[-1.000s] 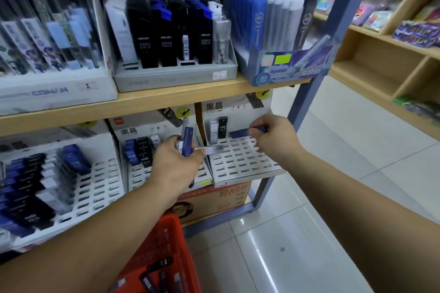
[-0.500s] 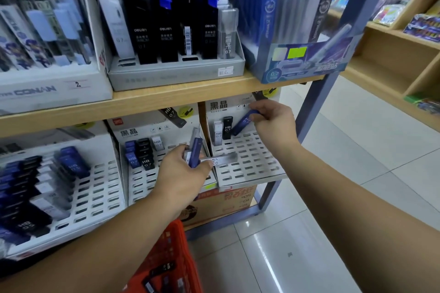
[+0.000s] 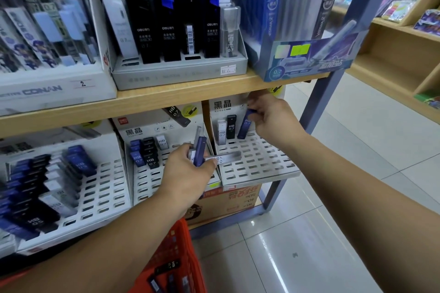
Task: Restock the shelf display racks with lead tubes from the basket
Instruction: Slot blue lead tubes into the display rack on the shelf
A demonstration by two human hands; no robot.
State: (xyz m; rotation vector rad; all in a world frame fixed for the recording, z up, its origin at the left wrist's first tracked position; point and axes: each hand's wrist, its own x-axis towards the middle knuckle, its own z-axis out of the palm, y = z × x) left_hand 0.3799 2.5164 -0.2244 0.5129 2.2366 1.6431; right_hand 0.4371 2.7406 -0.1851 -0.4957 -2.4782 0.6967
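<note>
The right hand point(image 3: 273, 123) pinches the top end of a blue lead tube point(image 3: 244, 127) between thumb and fingertips, just under the wooden shelf point(image 3: 166, 100). The tube lies to the hand's left and below it, its long axis near upright with a slight lean, its lower end at the back row of the right-hand rack point(image 3: 259, 162). It stands just beside a black tube point(image 3: 231, 126), which has a white tube point(image 3: 222, 132) on its far side. The slot seems to lie straight below, so a short push down along the tube's length should seat it. The left hand point(image 3: 188, 173), lower and further left, grips spare tubes point(image 3: 200, 150) — one blue and upright, one clear and pointing sideways — above the red basket point(image 3: 181, 245).
</note>
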